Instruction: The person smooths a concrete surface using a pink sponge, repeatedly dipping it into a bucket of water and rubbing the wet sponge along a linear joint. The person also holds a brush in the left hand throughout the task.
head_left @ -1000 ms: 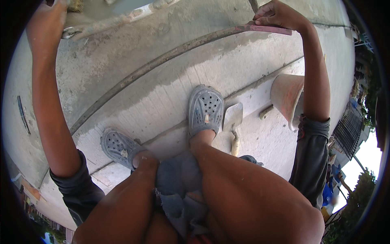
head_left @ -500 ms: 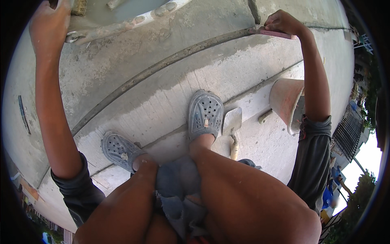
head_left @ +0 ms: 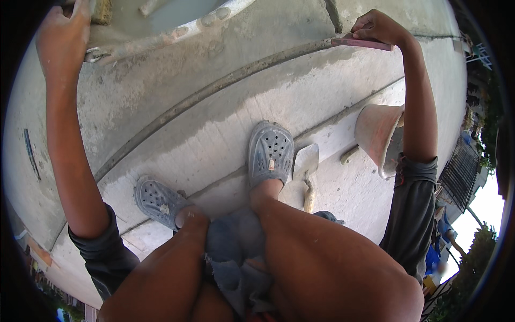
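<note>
My left hand (head_left: 63, 40) is at the upper left, beside a basin (head_left: 179, 33) of murky grey water. Its fingers curl closed around something dark, mostly cut off by the top edge. A brush (head_left: 102, 12) with stiff tan bristles lies in the basin next to that hand. At the upper right my right hand (head_left: 377, 28) is closed on a thin, flat reddish board (head_left: 362, 43), seen nearly edge-on. The board lies along a raised concrete edge (head_left: 214, 80), by a dark joint (head_left: 332, 15) in the slab.
Near my shoes (head_left: 272, 145) lies a trowel (head_left: 306, 161) with a wooden handle. A worn bucket (head_left: 375, 131) rests on its side below my right forearm, with a short stick-like piece (head_left: 350, 154) beside it. A dark rod (head_left: 31, 153) lies far left. A metal grating (head_left: 460, 177) stands at right.
My right hand has shifted slightly to the right and up with the board. More of the board shows now. My left hand has barely moved, and the view tilts a little.
</note>
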`<state>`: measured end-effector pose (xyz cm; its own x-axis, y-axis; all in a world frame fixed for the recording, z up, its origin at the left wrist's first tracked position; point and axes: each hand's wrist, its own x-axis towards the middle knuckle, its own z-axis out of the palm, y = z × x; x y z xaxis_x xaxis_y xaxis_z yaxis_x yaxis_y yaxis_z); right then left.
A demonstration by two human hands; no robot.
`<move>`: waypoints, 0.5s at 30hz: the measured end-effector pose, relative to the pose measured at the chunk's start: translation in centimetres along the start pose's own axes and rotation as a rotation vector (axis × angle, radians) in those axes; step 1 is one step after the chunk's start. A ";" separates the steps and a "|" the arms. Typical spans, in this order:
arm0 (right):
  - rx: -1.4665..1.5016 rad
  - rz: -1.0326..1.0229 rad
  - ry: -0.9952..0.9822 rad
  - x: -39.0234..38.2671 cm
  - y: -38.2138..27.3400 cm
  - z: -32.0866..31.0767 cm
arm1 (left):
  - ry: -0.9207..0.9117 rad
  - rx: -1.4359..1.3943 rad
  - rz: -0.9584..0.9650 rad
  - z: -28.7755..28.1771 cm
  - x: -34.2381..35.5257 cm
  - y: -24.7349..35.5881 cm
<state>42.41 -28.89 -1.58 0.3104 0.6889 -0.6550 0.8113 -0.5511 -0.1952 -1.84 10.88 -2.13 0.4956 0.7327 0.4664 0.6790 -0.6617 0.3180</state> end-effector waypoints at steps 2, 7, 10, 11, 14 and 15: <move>-0.051 0.034 0.042 0.4 1.4 0.0 | -0.035 0.038 -0.050 -0.3 -0.3 0.0; -0.064 0.164 0.028 0.2 4.2 0.0 | 0.010 -0.022 -0.022 0.5 -0.4 -0.4; 0.002 0.119 0.042 1.2 5.9 1.0 | 0.017 -0.079 0.008 0.1 -0.7 0.3; 0.001 0.094 0.051 1.9 6.2 1.2 | 0.014 -0.055 0.004 -0.2 -0.6 -0.3; -0.025 0.083 0.061 1.9 6.6 1.4 | -0.044 -0.004 -0.055 0.0 -0.3 -0.9; -0.042 0.100 0.057 1.6 6.7 1.3 | -0.060 0.017 -0.072 0.2 -0.3 -0.9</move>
<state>47.71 -32.12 -4.85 0.4174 0.6577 -0.6270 0.7947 -0.5988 -0.0991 -2.47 11.27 -2.71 0.4765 0.7867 0.3926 0.7226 -0.6048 0.3347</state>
